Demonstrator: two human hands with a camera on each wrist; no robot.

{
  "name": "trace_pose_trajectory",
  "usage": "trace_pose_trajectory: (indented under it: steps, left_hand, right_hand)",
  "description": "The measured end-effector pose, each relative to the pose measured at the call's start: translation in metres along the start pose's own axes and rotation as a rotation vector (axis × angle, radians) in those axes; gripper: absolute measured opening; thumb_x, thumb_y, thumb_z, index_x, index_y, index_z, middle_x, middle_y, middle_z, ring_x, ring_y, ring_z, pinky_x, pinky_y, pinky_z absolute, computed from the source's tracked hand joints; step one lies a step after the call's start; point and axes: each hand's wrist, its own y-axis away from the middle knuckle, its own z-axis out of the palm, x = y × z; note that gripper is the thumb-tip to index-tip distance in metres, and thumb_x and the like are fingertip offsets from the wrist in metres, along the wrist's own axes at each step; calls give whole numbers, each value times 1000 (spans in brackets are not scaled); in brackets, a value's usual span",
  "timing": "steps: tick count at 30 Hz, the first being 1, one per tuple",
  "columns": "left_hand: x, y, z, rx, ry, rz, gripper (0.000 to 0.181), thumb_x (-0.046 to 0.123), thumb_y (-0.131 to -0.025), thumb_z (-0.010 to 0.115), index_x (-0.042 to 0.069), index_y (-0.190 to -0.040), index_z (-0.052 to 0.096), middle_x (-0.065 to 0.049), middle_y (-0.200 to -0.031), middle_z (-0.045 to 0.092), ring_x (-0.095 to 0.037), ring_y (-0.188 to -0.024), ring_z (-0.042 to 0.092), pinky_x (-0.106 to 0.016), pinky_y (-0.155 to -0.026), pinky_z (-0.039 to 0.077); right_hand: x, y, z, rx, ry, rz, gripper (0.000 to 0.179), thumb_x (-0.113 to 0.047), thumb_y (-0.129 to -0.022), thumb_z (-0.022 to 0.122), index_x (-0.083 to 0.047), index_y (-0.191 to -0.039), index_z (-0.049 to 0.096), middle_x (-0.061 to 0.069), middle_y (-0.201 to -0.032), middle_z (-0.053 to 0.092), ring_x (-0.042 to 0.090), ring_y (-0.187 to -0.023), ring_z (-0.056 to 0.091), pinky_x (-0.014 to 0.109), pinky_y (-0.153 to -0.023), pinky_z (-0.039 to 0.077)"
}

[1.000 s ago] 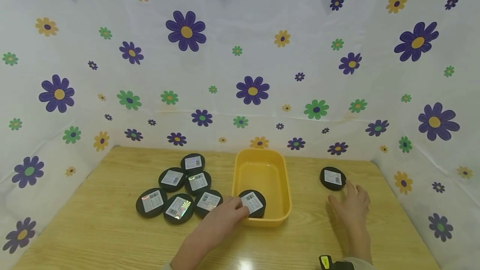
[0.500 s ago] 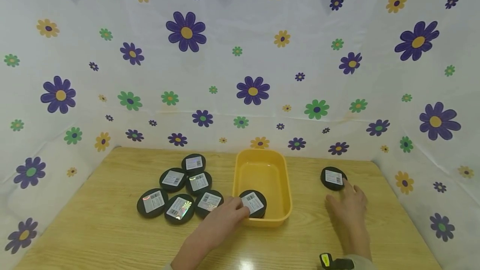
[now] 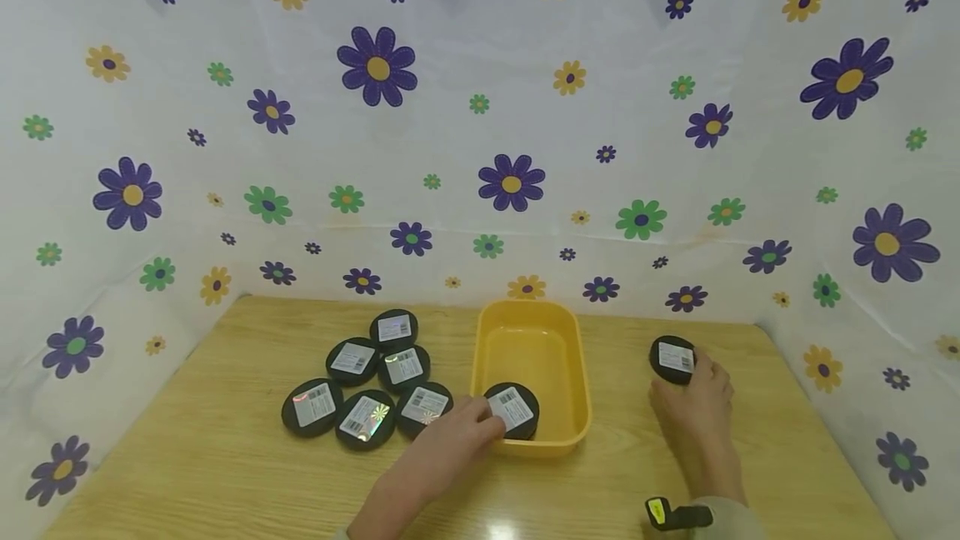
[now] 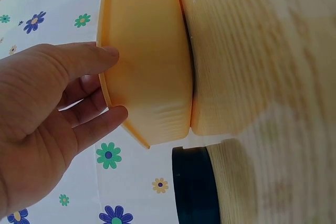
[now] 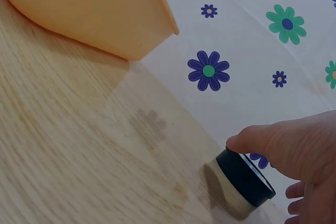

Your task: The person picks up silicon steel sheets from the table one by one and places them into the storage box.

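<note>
On the right of the table, a flat black round container (image 3: 672,358) with a white barcode label lies label up. My right hand (image 3: 693,407) is bent around it; its thumb (image 5: 244,141) presses the near edge and the fingertips are at the right edge. My left hand (image 3: 453,440) grips the near-left rim of a yellow plastic tray (image 4: 147,56), thumb on the outer wall, other fingers partly hidden behind the rim. Inside the tray's near-left corner sits another black round container (image 3: 517,408), its label facing up, right beside my left fingertips.
Several more labelled black round containers (image 3: 365,421) lie in a group left of the tray, the closest one (image 4: 197,187) just beside it. Flowered white cloth (image 3: 442,107) encloses the back and sides of the wooden table (image 3: 247,482).
My right hand has moved in on the lone container, thumb and fingers drawing in from an open spread to its edges. The left hand has stayed at the tray's rim. The view has shifted slightly.
</note>
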Motion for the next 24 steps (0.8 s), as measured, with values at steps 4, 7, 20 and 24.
trace_pose_trajectory:
  steps: [4, 7, 20, 24]
  left_hand:
    - [0, 0, -1, -3, 0, -6, 15, 7, -89, 70, 20, -94, 63, 5, -88, 46, -12, -81, 45, -17, -63, 43]
    - [0, 0, -1, -13, 3, -11, 15, 7, -89, 70, 20, -94, 63, 6, -88, 46, -12, -82, 45, -16, -64, 43]
    - [0, 0, -2, -37, 18, -24, 11, 12, -92, 69, 21, -95, 64, 6, -89, 47, -11, -83, 45, -16, -66, 44]
    - [0, 0, -1, -33, 10, -27, 10, 12, -92, 69, 21, -95, 64, 6, -89, 47, -11, -84, 46, -17, -67, 45]
  right_hand:
    - [5, -8, -2, -18, 3, -5, 94, -23, -87, 70, 9, -151, 10, 45, -146, 13, 61, -133, 16, 71, -105, 21]
    - [6, -15, -4, -41, 15, 4, 97, -24, -88, 69, 8, -153, 5, 45, -147, 10, 61, -135, 14, 70, -108, 20]
    - [7, -30, -7, -121, 23, 16, 104, -27, -88, 70, 7, -153, -4, 46, -148, 9, 62, -135, 13, 71, -109, 21]
    - [7, -31, -5, -123, 32, 10, 102, -28, -89, 69, 9, -152, -3, 47, -147, 12, 62, -134, 16, 70, -109, 22]
